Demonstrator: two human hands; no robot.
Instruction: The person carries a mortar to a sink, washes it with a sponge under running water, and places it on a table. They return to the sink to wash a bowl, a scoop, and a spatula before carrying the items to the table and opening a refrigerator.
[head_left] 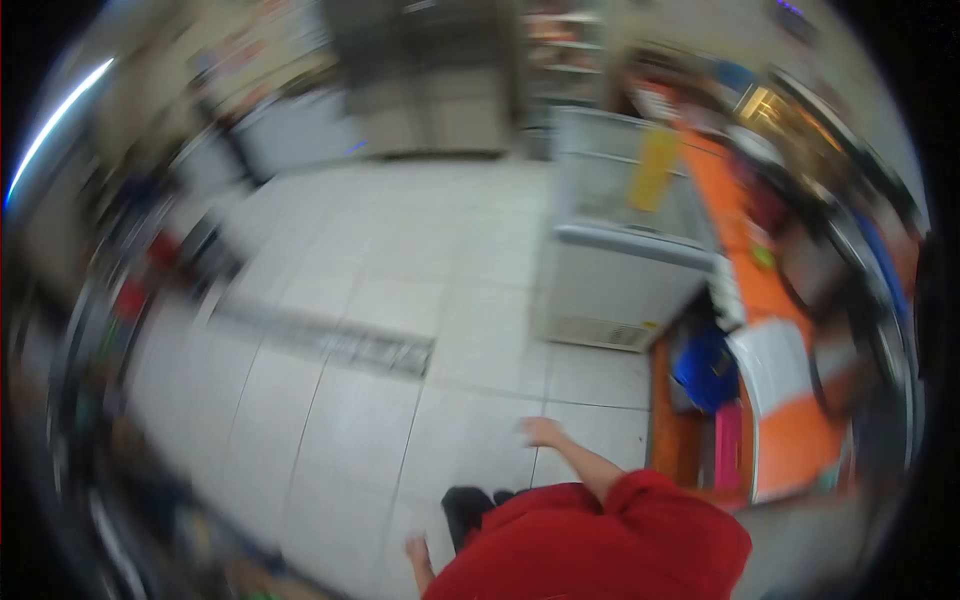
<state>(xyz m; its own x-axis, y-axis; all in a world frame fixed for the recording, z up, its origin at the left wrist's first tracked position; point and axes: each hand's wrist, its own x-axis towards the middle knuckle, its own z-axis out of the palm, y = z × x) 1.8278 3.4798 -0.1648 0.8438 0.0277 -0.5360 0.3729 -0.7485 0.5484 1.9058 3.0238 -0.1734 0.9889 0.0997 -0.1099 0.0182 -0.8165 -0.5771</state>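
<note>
My right hand [543, 432] is held out in front of my red shirt [600, 545], over the pale floor tiles [480, 360]. Motion smears its fingers, and no object shows in it. Lower down, my left hand [416, 548] hangs beside my body, also blurred, with nothing visible in its grasp. Neither hand touches anything that I can see. A dark shoe or trouser leg [465, 510] shows beneath the shirt.
A chest freezer [620, 285] with a yellow item [655, 168] on top stands ahead right. Beside it runs an orange counter [790, 440] crowded with things, a blue object [703, 370] below. A floor drain grate [380, 350] crosses the tiles. Steel cabinets [425, 85] stand behind.
</note>
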